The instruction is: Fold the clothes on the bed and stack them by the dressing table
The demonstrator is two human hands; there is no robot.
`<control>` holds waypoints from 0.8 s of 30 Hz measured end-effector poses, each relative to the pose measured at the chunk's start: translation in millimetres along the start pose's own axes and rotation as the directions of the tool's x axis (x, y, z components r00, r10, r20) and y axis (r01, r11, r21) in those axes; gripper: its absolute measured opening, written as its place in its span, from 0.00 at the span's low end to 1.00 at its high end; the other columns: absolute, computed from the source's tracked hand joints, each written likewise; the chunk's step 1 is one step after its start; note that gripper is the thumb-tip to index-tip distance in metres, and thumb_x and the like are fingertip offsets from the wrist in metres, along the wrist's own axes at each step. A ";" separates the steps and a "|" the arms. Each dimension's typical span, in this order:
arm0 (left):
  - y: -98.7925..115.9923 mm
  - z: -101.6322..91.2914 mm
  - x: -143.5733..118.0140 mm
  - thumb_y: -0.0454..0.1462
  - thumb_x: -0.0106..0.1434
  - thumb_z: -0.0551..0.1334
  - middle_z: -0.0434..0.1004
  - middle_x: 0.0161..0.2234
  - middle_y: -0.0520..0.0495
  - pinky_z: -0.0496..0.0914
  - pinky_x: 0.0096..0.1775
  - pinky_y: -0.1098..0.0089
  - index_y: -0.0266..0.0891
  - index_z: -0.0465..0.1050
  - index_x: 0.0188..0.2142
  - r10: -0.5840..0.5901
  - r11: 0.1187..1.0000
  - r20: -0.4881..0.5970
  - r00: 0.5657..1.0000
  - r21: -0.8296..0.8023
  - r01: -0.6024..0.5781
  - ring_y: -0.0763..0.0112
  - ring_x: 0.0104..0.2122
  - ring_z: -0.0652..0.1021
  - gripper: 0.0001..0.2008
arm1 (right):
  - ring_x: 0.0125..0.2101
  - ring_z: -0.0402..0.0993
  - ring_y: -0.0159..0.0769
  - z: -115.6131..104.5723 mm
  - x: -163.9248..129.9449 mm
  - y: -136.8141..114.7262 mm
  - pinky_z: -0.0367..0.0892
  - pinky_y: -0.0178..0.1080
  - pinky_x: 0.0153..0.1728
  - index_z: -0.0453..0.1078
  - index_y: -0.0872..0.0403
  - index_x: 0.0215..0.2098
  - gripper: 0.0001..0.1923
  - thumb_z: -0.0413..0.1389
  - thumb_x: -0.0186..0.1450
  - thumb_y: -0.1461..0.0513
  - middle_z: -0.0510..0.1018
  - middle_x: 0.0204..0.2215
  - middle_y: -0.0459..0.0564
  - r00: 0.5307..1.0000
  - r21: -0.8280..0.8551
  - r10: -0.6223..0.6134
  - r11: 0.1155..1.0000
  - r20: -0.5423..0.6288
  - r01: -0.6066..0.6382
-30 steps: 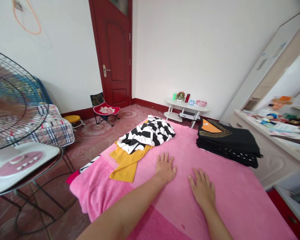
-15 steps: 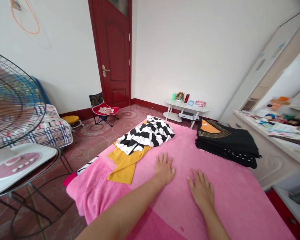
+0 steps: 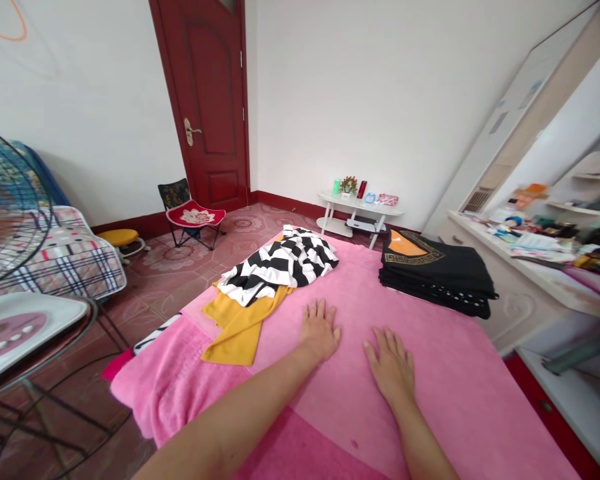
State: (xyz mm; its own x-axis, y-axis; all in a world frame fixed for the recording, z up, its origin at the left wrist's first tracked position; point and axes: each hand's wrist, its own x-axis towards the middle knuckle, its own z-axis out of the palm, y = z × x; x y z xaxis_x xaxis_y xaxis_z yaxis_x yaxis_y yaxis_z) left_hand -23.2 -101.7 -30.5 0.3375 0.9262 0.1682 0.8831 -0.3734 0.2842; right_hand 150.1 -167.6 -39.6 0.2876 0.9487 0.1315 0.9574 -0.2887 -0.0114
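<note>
Both hands lie flat on a pink blanket (image 3: 460,393) spread over a raised surface. My left hand (image 3: 320,331) has its fingers stretched out and holds nothing. To its upper left is a crumpled black-and-white striped garment (image 3: 280,263), with a mustard-yellow garment (image 3: 240,333) partly under it. My right hand (image 3: 393,365) rests a short way to the right, fingers slightly spread, also holding nothing. Beyond it, at the far right of the blanket, sits a stack of folded black clothes (image 3: 437,270); the top one has a gold-patterned neckline with orange inside.
A fan (image 3: 10,207) stands at the left beside a round stand. Behind are a folding chair (image 3: 195,213), a yellow stool (image 3: 119,238) and a red door (image 3: 205,100). A low white table (image 3: 360,207) holds small items. A cluttered dresser (image 3: 530,260) stands at the right.
The view has turned slightly to the right, so everything appears shifted left. Both hands stay flat on the blanket, and the clothes have not visibly moved on it.
</note>
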 end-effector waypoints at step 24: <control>-187.0 -117.0 50.4 0.44 0.49 0.68 0.67 0.56 0.40 0.61 0.54 0.62 0.38 0.67 0.54 -0.196 0.944 -0.170 0.966 -0.298 0.139 0.54 0.54 0.68 0.33 | 0.64 0.43 0.46 2.1 -0.1 2.3 0.44 0.54 0.59 0.53 0.53 0.64 0.30 0.36 0.67 0.50 0.52 0.65 0.54 0.999 0.077 -0.022 0.997 -0.032 0.025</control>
State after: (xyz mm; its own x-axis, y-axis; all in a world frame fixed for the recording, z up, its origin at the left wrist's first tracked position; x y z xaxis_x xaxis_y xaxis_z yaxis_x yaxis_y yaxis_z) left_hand -209.5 8.6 35.2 0.0974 0.9587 0.2674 0.7836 -0.2395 0.5733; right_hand 152.4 -168.1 -41.7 0.2650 0.9503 0.1635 0.9635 -0.2542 -0.0845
